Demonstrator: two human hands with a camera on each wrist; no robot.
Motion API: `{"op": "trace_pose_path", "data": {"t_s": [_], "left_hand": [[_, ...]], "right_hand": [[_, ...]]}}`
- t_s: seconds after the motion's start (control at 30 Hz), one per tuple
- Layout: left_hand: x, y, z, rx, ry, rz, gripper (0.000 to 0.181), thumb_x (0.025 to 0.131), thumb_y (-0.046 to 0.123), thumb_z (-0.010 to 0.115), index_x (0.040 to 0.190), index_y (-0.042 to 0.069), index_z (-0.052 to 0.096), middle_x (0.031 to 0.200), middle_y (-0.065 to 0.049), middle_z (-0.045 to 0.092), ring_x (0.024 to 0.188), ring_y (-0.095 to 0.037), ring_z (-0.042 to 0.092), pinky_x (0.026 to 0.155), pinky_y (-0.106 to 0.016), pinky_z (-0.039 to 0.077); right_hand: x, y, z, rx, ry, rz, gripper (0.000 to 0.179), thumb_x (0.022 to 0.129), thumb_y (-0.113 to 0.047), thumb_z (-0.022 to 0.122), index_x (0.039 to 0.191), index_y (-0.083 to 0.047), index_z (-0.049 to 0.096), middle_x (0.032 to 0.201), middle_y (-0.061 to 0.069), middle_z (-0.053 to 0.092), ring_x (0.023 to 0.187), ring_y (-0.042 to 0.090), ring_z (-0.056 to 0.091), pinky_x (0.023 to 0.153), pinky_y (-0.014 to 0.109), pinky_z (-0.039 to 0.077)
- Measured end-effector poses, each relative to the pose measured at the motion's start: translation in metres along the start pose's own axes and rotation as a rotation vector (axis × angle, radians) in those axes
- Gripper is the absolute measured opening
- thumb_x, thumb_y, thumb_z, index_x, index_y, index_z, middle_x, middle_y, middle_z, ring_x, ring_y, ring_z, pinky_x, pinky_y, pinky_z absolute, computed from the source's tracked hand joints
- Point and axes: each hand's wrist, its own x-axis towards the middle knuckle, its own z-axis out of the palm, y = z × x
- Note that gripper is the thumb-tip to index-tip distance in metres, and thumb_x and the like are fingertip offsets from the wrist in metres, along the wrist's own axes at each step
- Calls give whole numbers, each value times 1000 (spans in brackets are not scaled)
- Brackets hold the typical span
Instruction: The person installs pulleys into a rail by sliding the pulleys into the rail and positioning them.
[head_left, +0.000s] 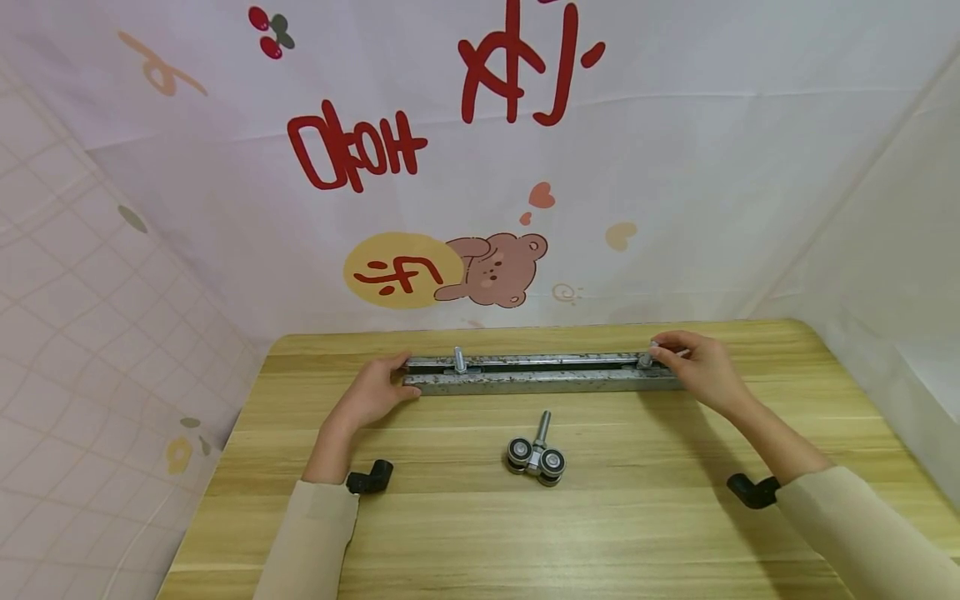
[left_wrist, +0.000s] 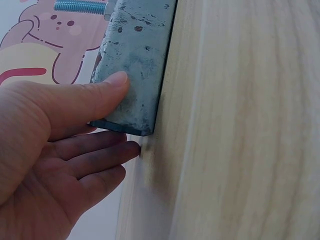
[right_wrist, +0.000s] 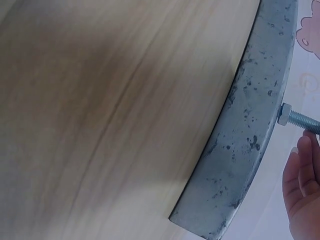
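A long grey metal track rail [head_left: 525, 382] with a slot along its top lies across the back of the wooden table. My left hand [head_left: 372, 390] grips its left end, the thumb on the front face in the left wrist view. Two threaded bolts stick up from the slot: the left bolt [head_left: 460, 360] stands free, slightly tilted. At the right end, my right hand [head_left: 701, 367] pinches the right bolt [right_wrist: 300, 120], whose nut sits just above the rail. A double-wheeled roller [head_left: 536, 457] with its own bolt lies in front of the rail; what sits inside the slot is mostly hidden.
The wooden tabletop [head_left: 465, 533] reaches toward me, with rounded back corners. A printed cloth [head_left: 675, 167] with red characters and a bear hangs right behind it, and pale cloth stands at both sides. Black wrist mounts [head_left: 371, 477] jut from both cuffs.
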Motion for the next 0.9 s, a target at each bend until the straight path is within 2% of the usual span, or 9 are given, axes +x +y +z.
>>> {"op": "trace_pose_path", "data": {"t_s": [0.37,0.7,0.9], "left_hand": [[0,-1,1,1,-1,-2,76,98,14,77,160,-4,37,159,-26,44,147,-41,42,112,-56,44],[0,0,0,9,0,-2,77,97,15,77,160,-4,37,159,-25,44,147,-41,41,113,-56,43],[0,0,-1,8,-3,-6,76,98,16,77,160,-4,37,160,-25,43,148,-41,40,112,-56,44]], "right_hand": [[1,-1,7,-1,18,-29,20,101,-8,71,117,3,75,101,17,76,80,2,64,67,15,51],[5,-5,16,17,11,-23,22,101,-10,71,117,5,75,102,16,77,79,5,65,66,16,51],[6,-9,20,16,-3,-9,24,102,-12,70,120,4,74,104,17,77,82,17,68,65,21,53]]}}
